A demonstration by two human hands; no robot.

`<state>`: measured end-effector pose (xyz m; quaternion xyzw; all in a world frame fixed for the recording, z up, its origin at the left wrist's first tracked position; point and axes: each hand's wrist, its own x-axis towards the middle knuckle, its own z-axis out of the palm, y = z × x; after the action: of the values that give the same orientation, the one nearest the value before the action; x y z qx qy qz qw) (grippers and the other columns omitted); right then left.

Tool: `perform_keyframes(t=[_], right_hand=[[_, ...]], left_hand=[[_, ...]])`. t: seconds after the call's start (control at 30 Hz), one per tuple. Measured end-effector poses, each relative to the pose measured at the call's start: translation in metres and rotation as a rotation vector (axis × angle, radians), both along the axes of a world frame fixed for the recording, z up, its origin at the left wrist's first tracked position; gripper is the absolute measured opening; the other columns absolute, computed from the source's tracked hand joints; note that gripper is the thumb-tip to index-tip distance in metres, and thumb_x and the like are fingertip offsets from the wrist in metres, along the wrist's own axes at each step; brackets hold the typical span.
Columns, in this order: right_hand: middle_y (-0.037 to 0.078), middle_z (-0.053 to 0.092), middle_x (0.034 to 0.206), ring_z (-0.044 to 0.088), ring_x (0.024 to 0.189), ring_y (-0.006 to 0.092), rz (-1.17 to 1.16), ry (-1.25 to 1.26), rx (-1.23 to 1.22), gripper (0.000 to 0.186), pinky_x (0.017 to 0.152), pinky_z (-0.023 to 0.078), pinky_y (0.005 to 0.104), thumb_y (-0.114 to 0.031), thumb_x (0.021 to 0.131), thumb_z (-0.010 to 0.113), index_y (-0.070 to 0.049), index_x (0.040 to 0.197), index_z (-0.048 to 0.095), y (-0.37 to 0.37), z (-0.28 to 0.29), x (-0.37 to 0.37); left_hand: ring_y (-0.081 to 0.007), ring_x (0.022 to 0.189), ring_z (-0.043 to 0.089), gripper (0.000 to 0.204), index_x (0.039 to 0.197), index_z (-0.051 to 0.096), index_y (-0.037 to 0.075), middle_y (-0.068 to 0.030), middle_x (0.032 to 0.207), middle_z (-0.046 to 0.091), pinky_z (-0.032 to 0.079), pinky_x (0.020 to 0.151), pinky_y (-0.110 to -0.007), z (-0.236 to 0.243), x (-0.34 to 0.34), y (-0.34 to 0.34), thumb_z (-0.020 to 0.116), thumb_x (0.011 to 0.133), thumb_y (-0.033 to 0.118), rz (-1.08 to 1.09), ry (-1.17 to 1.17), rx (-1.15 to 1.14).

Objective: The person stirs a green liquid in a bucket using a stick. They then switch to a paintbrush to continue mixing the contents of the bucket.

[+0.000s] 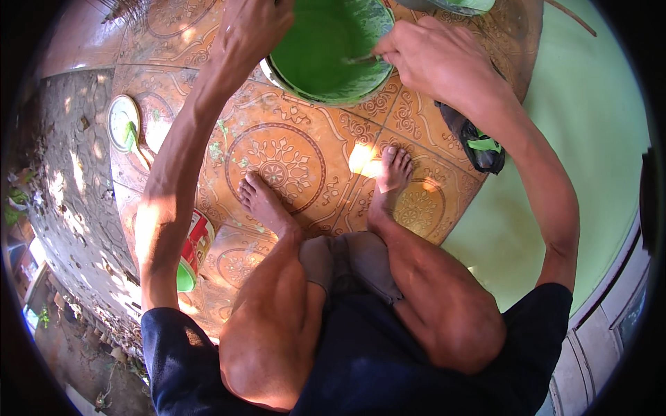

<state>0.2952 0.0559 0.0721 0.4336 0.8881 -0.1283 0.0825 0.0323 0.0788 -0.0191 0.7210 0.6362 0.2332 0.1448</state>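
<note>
A bucket of green paint stands at the top of the view, its rim smeared with paint. My left hand is closed at the bucket's left edge; the picture's top edge cuts it off, and what its fingers hold is hidden. On the right, my right hand is closed around a thin stirring stick, whose far end reaches into the paint.
Brown patterned tiles lie under my bare feet. A green-smeared brush rests on a round lid at left, near a red-and-white paint tin. A black plastic bag lies beside a pale green surface.
</note>
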Motion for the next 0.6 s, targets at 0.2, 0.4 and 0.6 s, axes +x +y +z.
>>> perform_keyframes(t=[0.2, 0.4, 0.6], right_hand=[[0.016, 0.070, 0.084, 0.069, 0.087, 0.0336, 0.063, -0.161, 0.064, 0.018, 0.080, 0.054, 0.0497, -0.017, 0.096, 0.065, -0.010, 0.111, 0.072, -0.007, 0.009, 0.006], [0.017, 0.071, 0.088, 0.069, 0.090, 0.0334, 0.019, 0.058, 0.121, 0.023, 0.081, 0.054, 0.0491, -0.014, 0.097, 0.062, -0.011, 0.115, 0.075, -0.020, 0.014, 0.007], [0.015, 0.069, 0.078, 0.071, 0.077, 0.0341, 0.002, 0.023, -0.008, 0.011, 0.069, 0.055, 0.0469, -0.010, 0.090, 0.062, -0.003, 0.094, 0.070, -0.037, 0.016, 0.003]], left_hand=[[-0.0220, 0.064, 0.067, 0.027, 0.109, 0.078, 0.001, -0.0152, 0.084, 0.073, 0.050, 0.059, -0.036, -0.002, 0.003, -0.030, 0.068, 0.095, 0.021, 0.011, -0.088, 0.067], [-0.0209, 0.060, 0.061, 0.030, 0.115, 0.071, -0.003, -0.0163, 0.079, 0.068, 0.047, 0.057, -0.038, -0.002, 0.015, -0.081, 0.062, 0.099, 0.021, 0.187, -0.269, 0.046], [-0.0203, 0.063, 0.052, 0.034, 0.129, 0.057, -0.004, -0.0127, 0.077, 0.057, 0.043, 0.060, -0.038, -0.015, 0.033, -0.166, 0.061, 0.102, 0.015, 0.455, -0.558, -0.131]])
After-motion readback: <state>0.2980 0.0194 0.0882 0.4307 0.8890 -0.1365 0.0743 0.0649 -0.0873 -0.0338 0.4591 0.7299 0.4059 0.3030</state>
